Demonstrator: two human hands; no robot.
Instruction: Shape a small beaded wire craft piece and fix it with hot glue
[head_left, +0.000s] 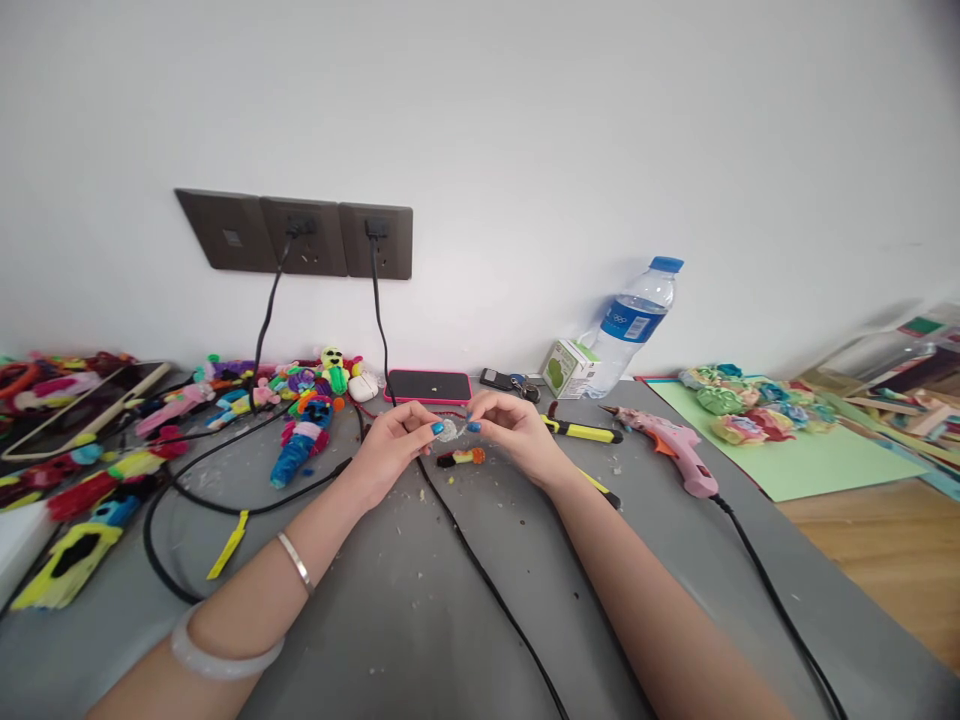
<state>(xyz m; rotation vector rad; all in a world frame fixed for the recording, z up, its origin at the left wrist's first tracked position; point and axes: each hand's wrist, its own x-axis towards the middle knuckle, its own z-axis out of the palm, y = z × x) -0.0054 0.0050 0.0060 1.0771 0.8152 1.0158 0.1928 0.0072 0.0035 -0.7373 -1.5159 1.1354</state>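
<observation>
Close together above the grey table, my two hands pinch at a small whitish, translucent wad, possibly dried glue. My left hand has thumb and forefinger closed on its left side. From the other side, my right hand pinches a thin strand at its edge, thumb against fingertips. Just below the fingers lies a short fuzzy piece in black, red, yellow and orange. A pink glue gun rests on the table right of my right forearm, its nozzle pointing left. Yellow-handled cutters lie beside my right wrist.
Several pipe-cleaner figures crowd the left side. Black cables cross the table. By the wall are a phone, keys, a small box and a leaning water bottle. Green paper bears crumpled paper pieces.
</observation>
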